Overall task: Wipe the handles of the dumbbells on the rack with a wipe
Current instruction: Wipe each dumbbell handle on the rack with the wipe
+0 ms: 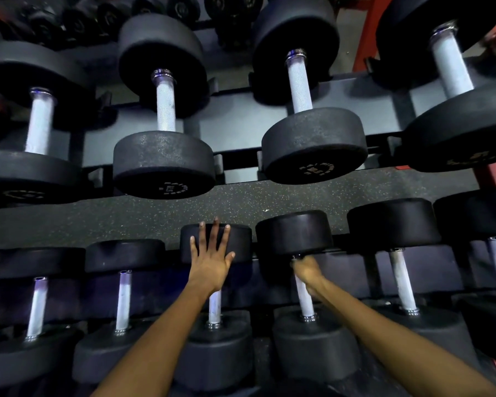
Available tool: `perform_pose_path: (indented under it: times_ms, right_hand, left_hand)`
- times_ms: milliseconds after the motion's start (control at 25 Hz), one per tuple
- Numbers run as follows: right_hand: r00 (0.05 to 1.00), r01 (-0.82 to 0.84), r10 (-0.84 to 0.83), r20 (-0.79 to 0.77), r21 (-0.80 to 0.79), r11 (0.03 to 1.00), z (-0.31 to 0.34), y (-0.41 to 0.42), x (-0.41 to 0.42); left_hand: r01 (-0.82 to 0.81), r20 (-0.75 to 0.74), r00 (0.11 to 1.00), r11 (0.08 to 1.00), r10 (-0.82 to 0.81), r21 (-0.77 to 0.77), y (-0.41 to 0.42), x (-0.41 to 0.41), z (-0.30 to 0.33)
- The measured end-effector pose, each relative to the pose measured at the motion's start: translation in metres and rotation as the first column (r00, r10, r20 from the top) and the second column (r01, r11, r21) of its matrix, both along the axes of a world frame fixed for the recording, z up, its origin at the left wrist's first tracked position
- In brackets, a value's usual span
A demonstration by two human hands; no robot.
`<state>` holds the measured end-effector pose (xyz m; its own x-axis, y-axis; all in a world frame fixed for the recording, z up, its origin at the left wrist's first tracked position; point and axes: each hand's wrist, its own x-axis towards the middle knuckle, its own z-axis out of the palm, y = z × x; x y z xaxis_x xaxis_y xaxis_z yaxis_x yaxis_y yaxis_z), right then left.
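Observation:
Black dumbbells with silver handles lie in two rows on a dark rack [241, 124]. On the lower row, my left hand [211, 259] rests flat, fingers spread, on the far head of one dumbbell [238, 239]; its handle [214, 309] shows below my wrist. My right hand [307, 272] is curled round the top of the neighbouring dumbbell's handle [304, 302], just under its far head [295, 233]. I cannot make out a wipe in that hand.
Larger dumbbells [163, 133] fill the upper row. More lower-row dumbbells [398, 279] lie to either side of my hands. Speckled rubber floor [155, 216] shows between the rows. A red post [370, 32] stands at the upper right.

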<state>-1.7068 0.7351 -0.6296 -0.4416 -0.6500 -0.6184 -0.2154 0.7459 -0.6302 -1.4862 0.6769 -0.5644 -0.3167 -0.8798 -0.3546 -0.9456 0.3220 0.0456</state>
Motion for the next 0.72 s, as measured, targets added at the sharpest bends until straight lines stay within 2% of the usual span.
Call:
perform_pose_path:
  times_ms: [40, 160, 200, 280, 320, 360, 440, 480, 520, 600, 720]
  right_hand:
    - [0.999, 0.033, -0.033, -0.004, 0.013, 0.999, -0.004, 0.000, -0.001]
    - [0.993, -0.107, 0.108, -0.054, 0.012, 0.994, -0.028, 0.015, 0.008]
    - [0.992, -0.125, 0.126, -0.014, 0.034, 0.992, -0.035, 0.015, 0.003]
    - [0.972, -0.101, 0.089, 0.218, 0.042, 0.994, -0.036, 0.002, -0.011]
    - [0.956, -0.034, 0.022, 0.294, 0.035, 0.999, -0.031, -0.007, -0.014]
    - [0.952, 0.054, -0.064, 0.299, 0.041, 0.998, -0.025, -0.011, -0.011]
    - [0.991, 0.104, -0.108, 0.085, 0.058, 0.993, -0.021, -0.004, 0.010]
    - [0.998, 0.060, -0.058, -0.024, 0.073, 0.996, -0.015, 0.006, 0.026]
    - [0.997, 0.010, -0.003, -0.080, 0.081, 0.997, -0.017, 0.012, 0.036]
    - [0.995, 0.031, -0.025, -0.094, 0.066, 0.997, -0.009, 0.006, 0.034]
    - [0.966, 0.174, -0.169, 0.197, -0.008, 0.985, -0.003, -0.014, 0.001]
  left_hand:
    - [0.004, -0.019, 1.000, 1.000, -0.004, 0.000, 0.000, 0.001, -0.002]
    - [0.023, -0.067, 0.997, 0.999, -0.025, -0.031, 0.002, 0.005, -0.005]
    - [0.024, -0.090, 0.996, 0.999, -0.028, -0.049, 0.002, 0.006, -0.007]
    - [0.029, -0.118, 0.992, 0.995, -0.039, -0.091, 0.001, 0.006, -0.013]
    - [0.029, -0.114, 0.993, 0.993, -0.042, -0.110, 0.002, 0.007, -0.014]
    - [0.026, -0.107, 0.993, 0.990, -0.041, -0.136, 0.002, 0.008, -0.016]
    - [0.010, -0.092, 0.995, 0.989, -0.023, -0.147, 0.001, 0.010, -0.015]
    - [-0.004, -0.099, 0.995, 0.990, -0.010, -0.141, 0.000, 0.009, -0.013]
    - [-0.005, -0.110, 0.994, 0.988, -0.012, -0.154, 0.000, 0.009, -0.012]
    - [0.000, -0.119, 0.993, 0.985, -0.021, -0.170, -0.001, 0.006, -0.009]
    - [0.005, -0.112, 0.993, 0.982, -0.027, -0.189, -0.003, 0.004, -0.008]
